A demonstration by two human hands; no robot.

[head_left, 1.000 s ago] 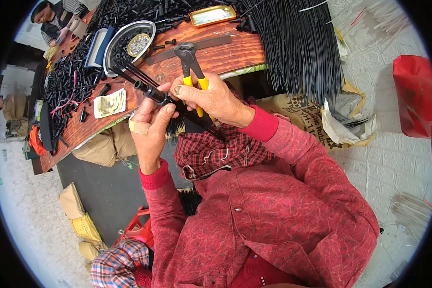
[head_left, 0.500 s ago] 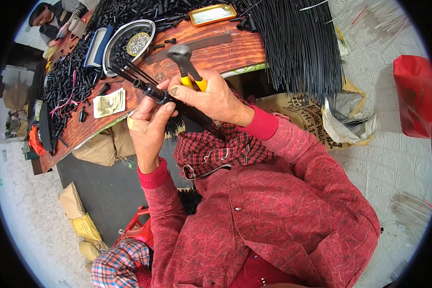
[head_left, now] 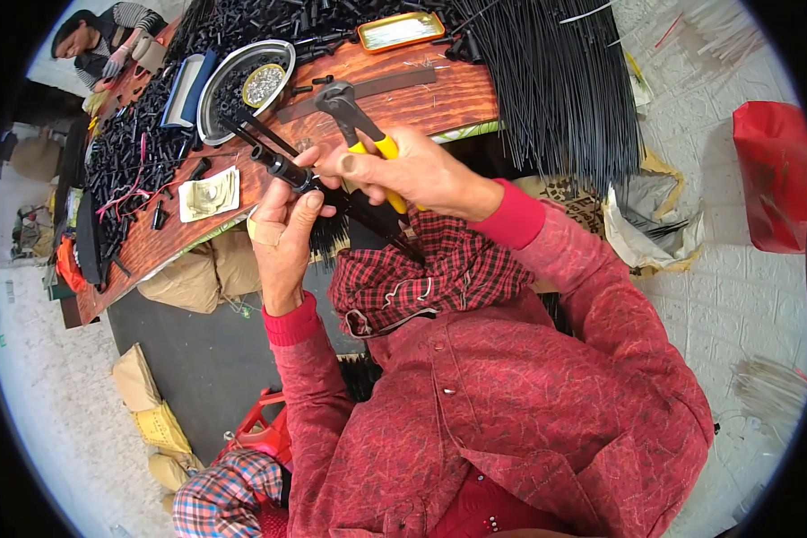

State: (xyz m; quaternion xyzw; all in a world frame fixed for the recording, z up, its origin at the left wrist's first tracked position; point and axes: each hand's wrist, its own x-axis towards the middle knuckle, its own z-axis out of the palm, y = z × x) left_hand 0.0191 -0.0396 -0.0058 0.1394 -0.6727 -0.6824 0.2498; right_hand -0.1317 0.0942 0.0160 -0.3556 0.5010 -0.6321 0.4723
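While the left hand [head_left: 284, 238] holds tubing [head_left: 284, 169], the right hand [head_left: 426, 175] holds pliers [head_left: 386, 148]

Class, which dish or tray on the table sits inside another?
The small round yellow-rimmed dish of silvery bits, within the oval metal tray. The white square dish, blue tray and orange-rimmed tray stand outside it.

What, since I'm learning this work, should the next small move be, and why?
Perhaps bring the pincers down to the black tubular part: the right hand holds them, but their head stands clear of the part, which the left hand pinches between thumb and fingers.
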